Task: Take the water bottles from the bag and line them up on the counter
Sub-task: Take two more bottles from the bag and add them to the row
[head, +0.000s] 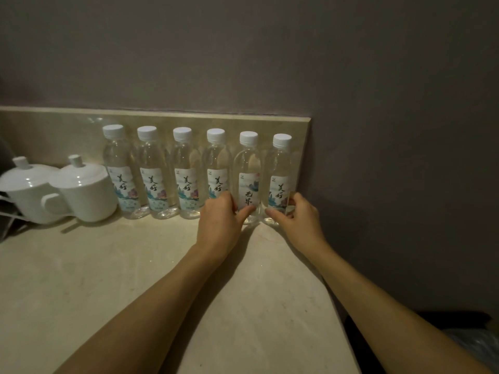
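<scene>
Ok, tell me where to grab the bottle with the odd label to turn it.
Take the fifth bottle at its bare shoulder below the white cap, coming from the front and above. It stands upright against the backsplash with bottles close on both sides, so side access is probably tight.

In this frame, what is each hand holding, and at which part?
The left hand grips the fifth bottle low on its body, thumb across the label's bottom. The right hand pinches the sixth bottle near its base.

Six bottles [199, 174] in a row on the counter [108, 265], mugs [62, 193] left
</scene>
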Available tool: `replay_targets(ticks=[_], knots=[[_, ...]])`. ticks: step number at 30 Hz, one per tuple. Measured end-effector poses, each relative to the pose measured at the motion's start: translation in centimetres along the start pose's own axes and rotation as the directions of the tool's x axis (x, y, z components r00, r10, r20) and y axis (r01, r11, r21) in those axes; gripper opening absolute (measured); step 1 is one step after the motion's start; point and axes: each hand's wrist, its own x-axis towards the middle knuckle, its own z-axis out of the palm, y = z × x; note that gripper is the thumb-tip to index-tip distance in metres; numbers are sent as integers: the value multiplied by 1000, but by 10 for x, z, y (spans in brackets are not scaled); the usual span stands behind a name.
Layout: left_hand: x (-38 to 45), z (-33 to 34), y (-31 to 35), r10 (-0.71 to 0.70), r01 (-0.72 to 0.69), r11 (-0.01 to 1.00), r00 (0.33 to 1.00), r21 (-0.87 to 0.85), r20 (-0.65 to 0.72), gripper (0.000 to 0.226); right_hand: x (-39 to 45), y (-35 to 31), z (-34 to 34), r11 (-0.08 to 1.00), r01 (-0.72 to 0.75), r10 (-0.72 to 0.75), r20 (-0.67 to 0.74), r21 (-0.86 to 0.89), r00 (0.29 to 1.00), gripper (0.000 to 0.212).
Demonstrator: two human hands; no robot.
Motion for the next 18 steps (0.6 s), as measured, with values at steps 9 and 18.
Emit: replay_targets(ticks=[9, 18], knots=[[1, -1, 2, 24, -23, 999, 999, -27, 28, 23, 9, 1, 4, 997, 23, -24, -14, -74, 1000, 47], [6, 3, 1, 21, -22, 1000, 1000, 19, 17, 28, 19, 4, 9, 989, 17, -20, -19, -149, 1000, 47]])
